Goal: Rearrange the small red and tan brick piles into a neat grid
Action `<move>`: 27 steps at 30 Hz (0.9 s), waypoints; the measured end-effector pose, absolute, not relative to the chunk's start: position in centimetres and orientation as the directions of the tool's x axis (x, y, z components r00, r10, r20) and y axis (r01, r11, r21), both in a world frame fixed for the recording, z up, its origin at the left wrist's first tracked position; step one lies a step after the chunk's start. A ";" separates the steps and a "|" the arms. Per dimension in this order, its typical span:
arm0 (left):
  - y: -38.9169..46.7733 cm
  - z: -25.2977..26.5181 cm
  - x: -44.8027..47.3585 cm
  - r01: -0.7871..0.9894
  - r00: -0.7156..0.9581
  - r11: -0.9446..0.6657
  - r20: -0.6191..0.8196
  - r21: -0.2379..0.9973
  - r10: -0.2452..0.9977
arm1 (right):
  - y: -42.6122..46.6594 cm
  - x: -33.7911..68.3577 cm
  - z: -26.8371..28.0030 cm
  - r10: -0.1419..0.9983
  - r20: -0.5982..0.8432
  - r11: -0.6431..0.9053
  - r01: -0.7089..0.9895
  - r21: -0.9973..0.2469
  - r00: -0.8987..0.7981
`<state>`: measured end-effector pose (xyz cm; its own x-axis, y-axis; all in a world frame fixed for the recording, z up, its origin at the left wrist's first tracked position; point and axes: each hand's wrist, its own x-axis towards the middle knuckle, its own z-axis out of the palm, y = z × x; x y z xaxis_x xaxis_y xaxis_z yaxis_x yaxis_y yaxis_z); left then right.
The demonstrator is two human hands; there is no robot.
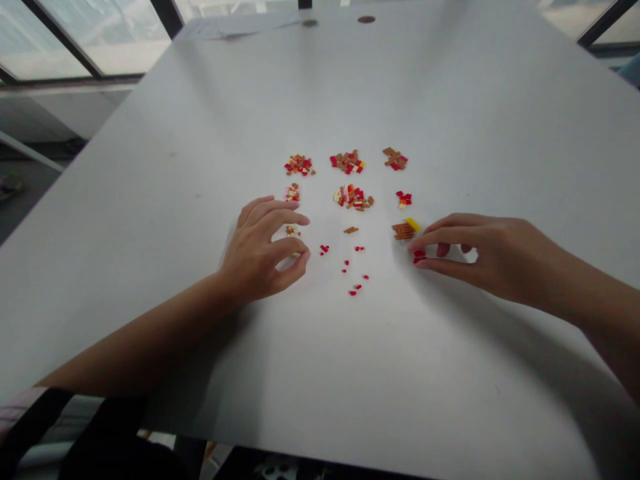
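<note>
The red toy bricks (419, 257) lay just nearer the person than the brown studded plate (402, 231), slightly to its right, between the fingertips of the right hand (503, 257). That hand reached in from the right, back of the hand up, its thumb along the near side of the bricks and its forefinger along the far side, the other fingers bent beneath. Only a narrow gap parted the tips, with the bricks in it; whether they were gripped or merely touched, I could not tell.

A yellow brick (413, 224) touched the plate's far right corner. Just beyond the plate lay a small red and yellow cluster (404, 199), and farther beyond, a brown and red cluster (395, 159). To its left were a small brown piece (351, 230) and, nearer the person, scattered small red bricks (359, 287).

Well to the plate's left, the left hand (257, 257) hung over some small mixed pieces (291, 231), wrist low, fingers arched, thumb and forefinger curled close together. I could not tell whether they held anything. Beyond and left of the plate, larger mixed piles (353, 197) dotted the white table (320, 380).
</note>
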<state>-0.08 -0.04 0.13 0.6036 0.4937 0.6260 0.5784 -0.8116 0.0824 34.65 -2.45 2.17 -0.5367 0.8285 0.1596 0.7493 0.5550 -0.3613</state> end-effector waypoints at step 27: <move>-0.1 0.2 -0.1 0.578 0.609 -0.809 0.601 0.109 0.517 | -2.6 33.8 3.4 0.851 0.105 0.509 0.758 -0.407 -0.515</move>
<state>-0.13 -0.08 0.21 0.6095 0.5168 0.6012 0.5779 -0.8088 0.1094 33.82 -2.60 3.44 -0.5150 0.8507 0.1051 0.7583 0.5093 -0.4069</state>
